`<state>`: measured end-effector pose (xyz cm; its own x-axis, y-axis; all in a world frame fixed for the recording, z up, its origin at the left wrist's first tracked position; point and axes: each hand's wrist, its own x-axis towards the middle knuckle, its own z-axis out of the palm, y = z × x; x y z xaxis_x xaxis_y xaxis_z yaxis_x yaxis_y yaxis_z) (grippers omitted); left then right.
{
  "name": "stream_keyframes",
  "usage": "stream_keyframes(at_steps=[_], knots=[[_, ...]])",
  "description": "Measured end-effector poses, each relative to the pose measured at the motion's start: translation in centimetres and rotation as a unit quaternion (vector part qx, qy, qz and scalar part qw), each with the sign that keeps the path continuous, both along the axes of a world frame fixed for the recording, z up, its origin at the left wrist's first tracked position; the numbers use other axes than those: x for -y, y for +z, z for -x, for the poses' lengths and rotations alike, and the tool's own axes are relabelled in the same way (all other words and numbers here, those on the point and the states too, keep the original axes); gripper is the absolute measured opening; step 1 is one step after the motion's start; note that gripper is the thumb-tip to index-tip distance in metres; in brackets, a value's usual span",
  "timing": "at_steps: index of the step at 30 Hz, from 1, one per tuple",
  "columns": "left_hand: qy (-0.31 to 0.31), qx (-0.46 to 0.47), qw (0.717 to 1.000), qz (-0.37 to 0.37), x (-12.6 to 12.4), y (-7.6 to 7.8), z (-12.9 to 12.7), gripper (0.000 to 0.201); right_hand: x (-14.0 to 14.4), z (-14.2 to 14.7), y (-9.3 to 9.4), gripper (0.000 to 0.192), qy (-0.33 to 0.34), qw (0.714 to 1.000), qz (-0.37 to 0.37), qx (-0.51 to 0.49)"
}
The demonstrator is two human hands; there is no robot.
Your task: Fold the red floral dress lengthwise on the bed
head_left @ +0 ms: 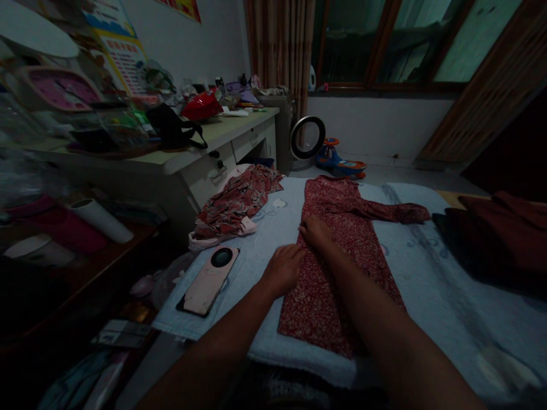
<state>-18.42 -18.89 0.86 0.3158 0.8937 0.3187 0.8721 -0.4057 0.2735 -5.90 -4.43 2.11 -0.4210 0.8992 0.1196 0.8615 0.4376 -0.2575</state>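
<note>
A red floral dress (pixel 342 250) lies flat along a light blue blanket (pixel 427 285) on the bed, one sleeve stretched to the right. My left hand (pixel 282 269) rests palm down on the dress's left edge, fingers together. My right hand (pixel 315 232) presses flat on the cloth just beyond it, near the middle of the garment. Neither hand grips anything.
A pink phone (pixel 208 280) lies on the blanket left of my hands. A crumpled red patterned garment (pixel 237 205) sits beyond it. Dark red cloth (pixel 496 233) is piled at the right. A cluttered white desk (pixel 205 148) stands to the left, a ride-on toy (pixel 342 162) on the floor.
</note>
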Motion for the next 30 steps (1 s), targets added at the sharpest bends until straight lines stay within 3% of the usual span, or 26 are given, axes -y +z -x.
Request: stream_keyframes(at_steps=[9, 13, 17, 24, 30], knots=[[0.03, 0.114, 0.993, 0.02, -0.1, 0.4, 1.1, 0.025, 4.6, -2.3, 0.0, 0.033, 0.124, 0.991, -0.037, 0.025], [0.073, 0.142, 0.987, 0.009, -0.3, 0.4, 1.2, 0.039, 7.1, -3.0, 0.2, 0.036, 0.158, 0.986, -0.048, 0.029], [0.058, 0.131, 0.99, 0.018, -0.4, -0.1, 1.2, 0.051, 9.3, -3.4, 0.3, 0.041, 0.182, 0.981, -0.057, 0.034], [0.041, 0.108, 0.991, 0.067, -0.5, -0.3, 1.6, 0.05, 13.4, -4.4, 0.9, 0.044, 0.213, 0.974, -0.066, 0.032], [0.056, 0.108, 0.991, 0.061, -0.7, -0.5, 1.6, 0.045, 16.0, -5.0, 1.5, 0.045, 0.229, 0.971, -0.05, 0.038]])
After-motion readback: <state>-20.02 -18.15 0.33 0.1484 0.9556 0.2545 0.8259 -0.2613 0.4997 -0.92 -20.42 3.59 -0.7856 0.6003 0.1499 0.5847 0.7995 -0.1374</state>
